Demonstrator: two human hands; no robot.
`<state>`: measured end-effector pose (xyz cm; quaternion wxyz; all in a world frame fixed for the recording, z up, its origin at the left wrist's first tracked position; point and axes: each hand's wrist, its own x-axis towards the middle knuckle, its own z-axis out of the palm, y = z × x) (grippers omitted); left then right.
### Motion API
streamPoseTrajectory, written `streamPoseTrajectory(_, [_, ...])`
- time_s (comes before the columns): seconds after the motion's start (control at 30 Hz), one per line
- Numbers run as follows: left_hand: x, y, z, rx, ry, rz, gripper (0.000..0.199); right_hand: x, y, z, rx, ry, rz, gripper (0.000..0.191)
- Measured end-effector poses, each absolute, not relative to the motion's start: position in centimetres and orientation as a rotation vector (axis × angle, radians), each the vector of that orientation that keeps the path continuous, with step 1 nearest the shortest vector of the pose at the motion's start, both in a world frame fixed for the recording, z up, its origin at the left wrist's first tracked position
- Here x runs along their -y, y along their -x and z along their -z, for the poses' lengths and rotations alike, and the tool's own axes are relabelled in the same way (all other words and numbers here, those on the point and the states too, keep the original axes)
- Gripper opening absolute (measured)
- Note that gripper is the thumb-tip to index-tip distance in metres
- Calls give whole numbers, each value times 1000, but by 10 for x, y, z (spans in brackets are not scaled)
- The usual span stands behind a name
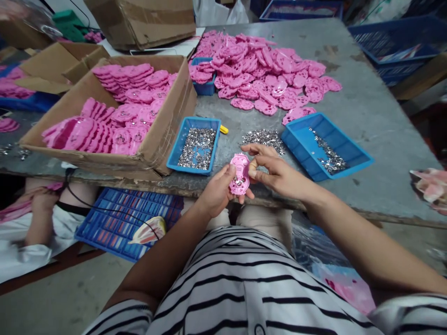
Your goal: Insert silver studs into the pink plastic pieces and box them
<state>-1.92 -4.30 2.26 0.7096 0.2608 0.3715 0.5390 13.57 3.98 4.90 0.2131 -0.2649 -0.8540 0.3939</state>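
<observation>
A pink plastic piece (pixel 239 170) with small metal parts near its lower end is held upright in my left hand (pixel 217 188), thumb on its face, over the table's front edge. My right hand (pixel 270 170) is at the piece's right side, its fingers curled together near the upper edge; whatever they pinch is too small to make out. Beyond my hands lies a loose heap of small metal parts (pixel 263 137). To the left stands a blue tray (pixel 169 163) of metal parts, to the right a tilted blue tray (pixel 303 163) with more of them.
A cardboard box (pixel 104 160) of stacked pink pieces fills the left of the table (pixel 366 139). A large pile of pink pieces (pixel 258 70) lies at the back, beside a small blue bin (pixel 204 88). Another person's hands (pixel 44 197) rest at far left.
</observation>
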Motion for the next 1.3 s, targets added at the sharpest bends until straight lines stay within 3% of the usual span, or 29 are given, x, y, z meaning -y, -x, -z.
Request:
streamPoseTrajectory(0.17, [41,18,-23,-821,-595,-1169,71,-44,-136,-49,2503,734,-1103,26])
streamPoseTrajectory(0.33, [41,17,-26,-832,-645,-1158,79,-46,-136,-47,2521,704,-1190,24])
streamPoseTrajectory(1.3, [41,12,-25,-790,-758,-1123,82,-42,-132,-55,2514,714,-1240,32])
